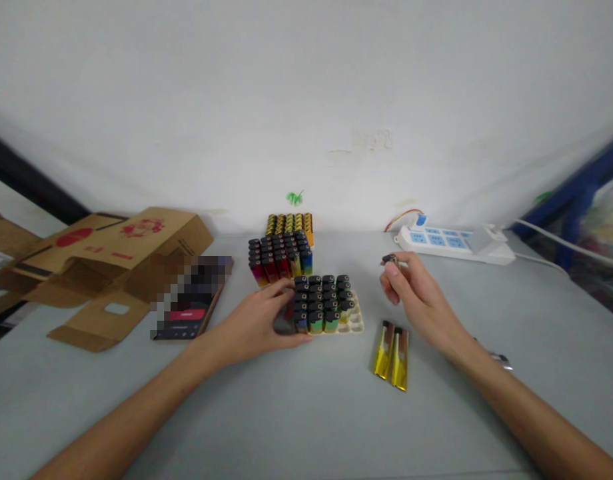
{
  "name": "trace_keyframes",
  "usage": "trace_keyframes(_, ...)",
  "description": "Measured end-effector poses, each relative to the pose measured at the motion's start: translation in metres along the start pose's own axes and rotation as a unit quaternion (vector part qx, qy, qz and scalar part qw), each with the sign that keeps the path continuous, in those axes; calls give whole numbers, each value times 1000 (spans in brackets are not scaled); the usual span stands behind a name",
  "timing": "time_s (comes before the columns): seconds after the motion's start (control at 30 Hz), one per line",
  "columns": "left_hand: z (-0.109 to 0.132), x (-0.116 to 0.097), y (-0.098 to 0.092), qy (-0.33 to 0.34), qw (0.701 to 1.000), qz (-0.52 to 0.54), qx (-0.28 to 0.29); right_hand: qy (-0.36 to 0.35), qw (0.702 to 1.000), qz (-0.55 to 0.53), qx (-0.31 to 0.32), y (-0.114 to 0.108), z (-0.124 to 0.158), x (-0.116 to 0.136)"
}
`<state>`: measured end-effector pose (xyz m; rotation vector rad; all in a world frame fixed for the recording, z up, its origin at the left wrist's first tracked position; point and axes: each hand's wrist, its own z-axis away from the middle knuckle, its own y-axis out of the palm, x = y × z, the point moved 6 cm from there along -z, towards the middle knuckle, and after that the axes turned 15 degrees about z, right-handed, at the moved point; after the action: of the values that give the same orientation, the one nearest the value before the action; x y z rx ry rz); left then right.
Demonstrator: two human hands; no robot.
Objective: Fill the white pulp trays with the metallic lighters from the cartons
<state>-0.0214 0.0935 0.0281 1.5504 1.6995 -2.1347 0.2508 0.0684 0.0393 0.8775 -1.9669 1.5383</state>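
A cream tray [355,323] half filled with upright lighters [322,301] stands in the middle of the grey table. My left hand [259,321] rests against the tray's left side, fingers curled round its edge. My right hand [417,293] hovers to the right of the tray and pinches one lighter [390,259] by its black top. Two yellow lighters [392,347] lie flat on the table just below my right hand.
Two more trays of lighters [281,257] stand behind the first. An opened cardboard box [111,263] and a dark packet [189,308] lie at the left. A white power strip [454,243] with cables sits at the back right by the wall.
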Motion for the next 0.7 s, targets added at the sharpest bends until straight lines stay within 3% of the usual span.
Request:
trace_keyframes(0.27,0,1,1,7,1000,-10,0,-93,994,-61,-6,-8,5,21)
trace_keyframes(0.5,1,0,2,20,1000,1,1,-99,985,-106,92,0,12,30)
trace_keyframes(0.7,1,2,1,20,1000,-2,-1,-121,987,-33,98,13,16,32)
